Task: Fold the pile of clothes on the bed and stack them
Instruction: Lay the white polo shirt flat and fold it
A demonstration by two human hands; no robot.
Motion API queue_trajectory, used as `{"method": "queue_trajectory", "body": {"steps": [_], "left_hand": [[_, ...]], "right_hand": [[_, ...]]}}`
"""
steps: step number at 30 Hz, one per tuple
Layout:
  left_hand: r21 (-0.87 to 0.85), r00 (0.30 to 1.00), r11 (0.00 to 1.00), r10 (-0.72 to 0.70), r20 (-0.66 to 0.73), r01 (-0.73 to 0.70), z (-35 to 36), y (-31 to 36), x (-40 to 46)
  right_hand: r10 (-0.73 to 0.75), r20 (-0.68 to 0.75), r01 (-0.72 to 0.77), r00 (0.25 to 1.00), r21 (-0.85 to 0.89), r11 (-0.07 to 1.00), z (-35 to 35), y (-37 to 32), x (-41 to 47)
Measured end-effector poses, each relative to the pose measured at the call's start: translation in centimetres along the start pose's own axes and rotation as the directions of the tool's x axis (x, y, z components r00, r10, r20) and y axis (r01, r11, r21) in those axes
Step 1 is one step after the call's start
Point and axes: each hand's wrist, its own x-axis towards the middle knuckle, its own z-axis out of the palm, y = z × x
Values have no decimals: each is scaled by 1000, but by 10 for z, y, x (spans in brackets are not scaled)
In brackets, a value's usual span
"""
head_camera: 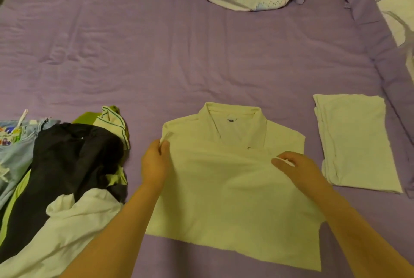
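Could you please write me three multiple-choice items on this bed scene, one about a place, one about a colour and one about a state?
1. Where does the folded white garment lie relative to the collared shirt?
A. to its right
B. to its left
C. on top of it

2. What colour is the bedsheet?
A. green
B. purple
C. grey

3. What are the two hands doing?
A. resting open on the sheet
B. both pinching the shirt's fabric
C. lifting the dark garment

Answers:
1 A: it sits apart on the sheet, on the right.
2 B: the sheet is purple all round the clothes.
3 B: the left hand pinches the shirt's left edge and the right hand pinches a fold near the placket, while the unfolded pile lies untouched.
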Motion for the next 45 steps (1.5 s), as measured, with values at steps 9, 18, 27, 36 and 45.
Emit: {"method": "queue_trajectory", "body": {"steps": [9, 18, 27, 36, 45], "left_hand": [[115, 997, 993, -7, -77, 16, -2, 35, 78], [506, 938, 790, 292, 186, -347, 85, 44, 53], [535, 757, 553, 326, 567, -639, 165, 48, 28], [625, 878, 643, 171, 447, -443, 181, 75, 20], [457, 598, 389, 447, 665, -800, 219, 73, -39]], "right_hand": [[-131, -98, 117, 986, -142, 983, -22, -66, 94], [92, 73, -77, 993, -182, 980, -19, -13, 135], [81, 294, 69, 953, -467, 882, -55, -2, 140], [-2, -280, -43, 960, -153, 987, -73, 30, 119], [312, -308, -277, 899, 152, 949, 5, 71, 36]]}}
